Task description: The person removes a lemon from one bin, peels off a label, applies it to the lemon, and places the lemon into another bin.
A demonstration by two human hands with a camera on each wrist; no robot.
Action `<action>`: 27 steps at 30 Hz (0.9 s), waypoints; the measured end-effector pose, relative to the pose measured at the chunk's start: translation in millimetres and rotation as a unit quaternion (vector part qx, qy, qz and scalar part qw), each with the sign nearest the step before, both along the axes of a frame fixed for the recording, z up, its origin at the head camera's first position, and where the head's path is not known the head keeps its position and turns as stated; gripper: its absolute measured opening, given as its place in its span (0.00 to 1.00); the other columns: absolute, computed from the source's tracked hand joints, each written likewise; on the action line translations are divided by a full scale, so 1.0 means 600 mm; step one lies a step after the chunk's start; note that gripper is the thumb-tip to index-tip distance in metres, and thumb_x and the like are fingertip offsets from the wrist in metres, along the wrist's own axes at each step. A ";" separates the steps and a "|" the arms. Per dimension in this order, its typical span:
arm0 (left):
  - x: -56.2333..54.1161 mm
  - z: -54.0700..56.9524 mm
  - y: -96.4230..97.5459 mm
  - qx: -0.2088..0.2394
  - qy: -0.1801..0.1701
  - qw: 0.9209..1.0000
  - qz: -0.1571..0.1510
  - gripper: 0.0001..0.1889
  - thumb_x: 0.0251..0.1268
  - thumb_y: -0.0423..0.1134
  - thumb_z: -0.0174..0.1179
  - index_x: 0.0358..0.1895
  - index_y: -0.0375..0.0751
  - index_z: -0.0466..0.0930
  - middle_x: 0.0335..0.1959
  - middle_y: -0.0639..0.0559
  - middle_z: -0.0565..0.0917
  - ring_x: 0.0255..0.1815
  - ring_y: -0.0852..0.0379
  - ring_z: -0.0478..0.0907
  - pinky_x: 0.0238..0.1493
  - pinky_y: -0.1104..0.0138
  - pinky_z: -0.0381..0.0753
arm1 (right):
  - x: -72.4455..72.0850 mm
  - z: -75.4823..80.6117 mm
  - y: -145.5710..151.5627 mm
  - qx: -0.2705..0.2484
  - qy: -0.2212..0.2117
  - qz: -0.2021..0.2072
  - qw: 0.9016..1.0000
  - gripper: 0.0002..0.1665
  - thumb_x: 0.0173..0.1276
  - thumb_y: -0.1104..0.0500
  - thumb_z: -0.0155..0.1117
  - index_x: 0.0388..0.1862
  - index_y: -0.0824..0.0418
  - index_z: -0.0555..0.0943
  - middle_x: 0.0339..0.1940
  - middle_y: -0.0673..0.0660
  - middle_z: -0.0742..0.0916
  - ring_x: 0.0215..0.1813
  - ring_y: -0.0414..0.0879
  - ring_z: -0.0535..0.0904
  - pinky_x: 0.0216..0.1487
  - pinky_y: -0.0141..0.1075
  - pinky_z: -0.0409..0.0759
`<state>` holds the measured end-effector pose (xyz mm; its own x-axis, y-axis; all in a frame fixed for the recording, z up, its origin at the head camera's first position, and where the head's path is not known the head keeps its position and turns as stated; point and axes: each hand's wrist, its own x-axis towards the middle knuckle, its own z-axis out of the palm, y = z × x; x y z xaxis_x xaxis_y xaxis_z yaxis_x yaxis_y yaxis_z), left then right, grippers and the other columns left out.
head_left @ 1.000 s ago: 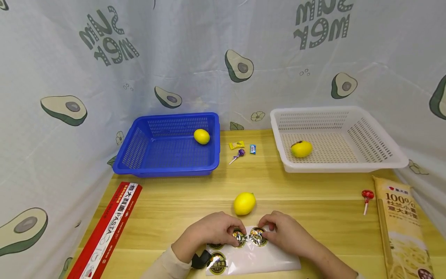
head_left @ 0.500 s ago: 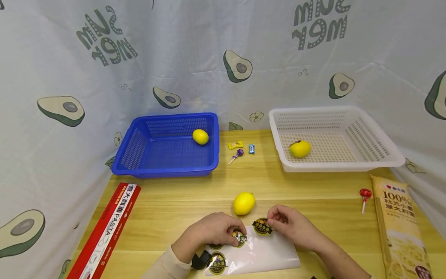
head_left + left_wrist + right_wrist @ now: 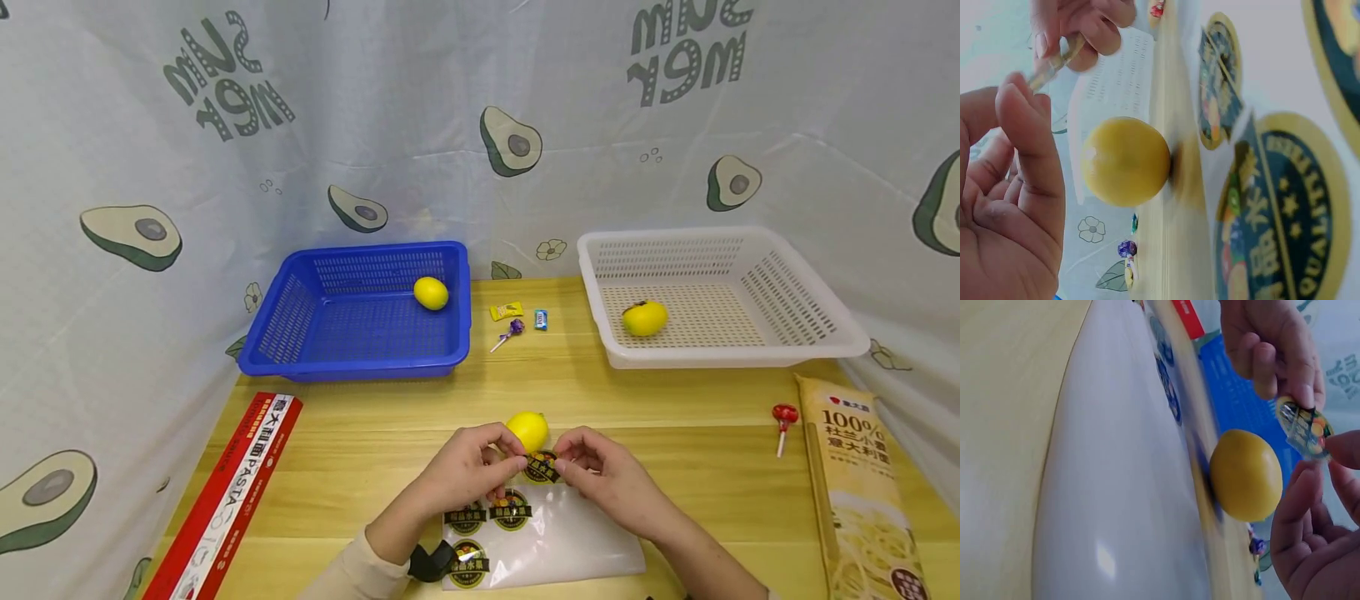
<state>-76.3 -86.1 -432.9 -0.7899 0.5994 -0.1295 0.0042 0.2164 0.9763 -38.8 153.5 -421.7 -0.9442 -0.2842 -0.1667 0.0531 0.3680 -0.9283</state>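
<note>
A round black-and-gold sticker (image 3: 542, 468) is held up between both hands, just in front of a lemon (image 3: 528, 430) on the table. My left hand (image 3: 474, 468) pinches its left edge with thumb and finger. On the opposite edge, my right hand (image 3: 611, 483) pinches it too, as the right wrist view of the sticker (image 3: 1302, 428) shows. Below the hands lies a white sticker sheet (image 3: 562, 533) with several matching stickers on its left part. In the left wrist view the lemon (image 3: 1125, 161) stands beyond the sheet, apart from the fingers.
A blue basket (image 3: 352, 367) and a white basket (image 3: 735, 357) stand at the back, each with a lemon. Small candies (image 3: 507, 311) lie between them. A red pasta box (image 3: 225, 500) is at left; a pasta bag (image 3: 862, 492) and red lollipop (image 3: 784, 414) are at right.
My right hand has peeled the sticker off the sheet and lifted it. My left hand has moved up from the sheet and taken the sticker's other edge.
</note>
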 end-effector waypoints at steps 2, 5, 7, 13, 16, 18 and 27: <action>-0.004 0.000 0.000 0.008 -0.011 1.000 0.015 0.05 0.71 0.37 0.64 0.43 0.39 0.81 0.37 0.43 0.83 0.19 0.63 0.76 0.20 0.73 0.77 | -0.004 0.000 -0.006 -0.002 -0.004 -0.012 1.000 0.15 0.73 0.57 0.67 0.52 0.63 0.77 0.40 0.60 0.83 0.37 0.47 0.83 0.35 0.33 0.82; -0.015 -0.003 0.001 0.019 -0.029 0.999 0.030 0.07 0.71 0.36 0.64 0.44 0.35 0.80 0.36 0.44 0.82 0.19 0.63 0.76 0.22 0.73 0.77 | -0.014 -0.001 -0.015 0.001 -0.011 -0.027 1.000 0.17 0.73 0.58 0.66 0.56 0.62 0.75 0.39 0.61 0.84 0.35 0.49 0.84 0.34 0.35 0.83; -0.025 -0.006 0.002 0.023 -0.033 0.998 0.043 0.08 0.71 0.36 0.63 0.45 0.34 0.80 0.35 0.45 0.81 0.19 0.62 0.76 0.22 0.72 0.77 | -0.022 -0.001 -0.021 -0.004 -0.016 -0.036 0.999 0.17 0.74 0.59 0.65 0.57 0.61 0.74 0.36 0.63 0.84 0.32 0.49 0.83 0.33 0.35 0.83; -0.052 -0.009 0.014 0.019 -0.030 0.994 0.101 0.08 0.72 0.38 0.62 0.44 0.36 0.82 0.30 0.48 0.80 0.19 0.61 0.76 0.23 0.70 0.78 | -0.044 -0.002 -0.036 -0.023 -0.026 -0.067 0.997 0.21 0.74 0.62 0.65 0.62 0.62 0.73 0.31 0.61 0.85 0.28 0.48 0.81 0.30 0.36 0.82; -0.060 -0.010 0.017 0.015 -0.024 0.994 0.109 0.07 0.71 0.37 0.62 0.44 0.36 0.82 0.32 0.51 0.80 0.19 0.61 0.76 0.23 0.71 0.78 | -0.048 -0.007 -0.040 -0.022 -0.031 -0.085 0.996 0.21 0.73 0.63 0.65 0.62 0.61 0.73 0.30 0.59 0.85 0.28 0.48 0.81 0.30 0.35 0.83; -0.064 -0.012 0.019 0.013 -0.021 0.994 0.108 0.08 0.70 0.36 0.63 0.45 0.35 0.81 0.31 0.52 0.80 0.19 0.61 0.76 0.22 0.72 0.77 | -0.049 -0.012 -0.041 -0.016 -0.029 -0.092 0.995 0.20 0.73 0.63 0.65 0.61 0.61 0.75 0.30 0.59 0.85 0.29 0.47 0.81 0.30 0.34 0.83; -0.072 -0.023 0.022 -0.002 -0.011 0.994 0.113 0.10 0.69 0.35 0.65 0.47 0.33 0.83 0.29 0.49 0.82 0.19 0.60 0.76 0.21 0.70 0.77 | -0.054 -0.023 -0.042 0.016 -0.010 -0.098 0.995 0.19 0.72 0.62 0.66 0.60 0.59 0.80 0.30 0.57 0.86 0.28 0.45 0.80 0.28 0.31 0.79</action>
